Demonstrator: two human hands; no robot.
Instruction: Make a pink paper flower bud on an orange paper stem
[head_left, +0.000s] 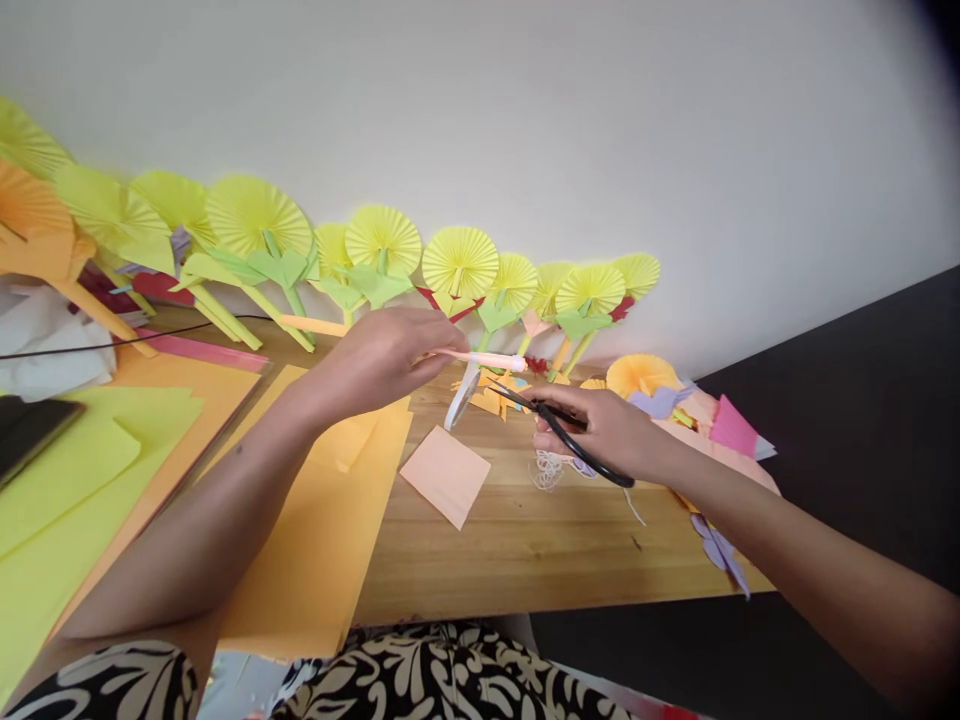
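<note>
My left hand (394,352) pinches a slim pale-pink strip or tube (491,360), white near its far end; whether it is folded or rolled paper I cannot tell. Black-handled scissors (581,452) are in my right hand (611,425), their blades pointing left, just below the pink piece. A white roll of tape (459,400) appears upright beneath the pink piece, near the blade tips. Nearer me, a pale-pink square of paper (445,475) lies on the wooden table (517,560). Small orange paper cutouts (491,400) lie behind the blades.
Yellow pleated paper flowers (460,262) lean along the wall. Orange sheets (315,520) and yellow-green sheets (67,490) cover the left side, beside a dark flat object (30,430). White string (550,470) lies below the scissors. Purple and pink paper pieces (731,428) are at the right edge.
</note>
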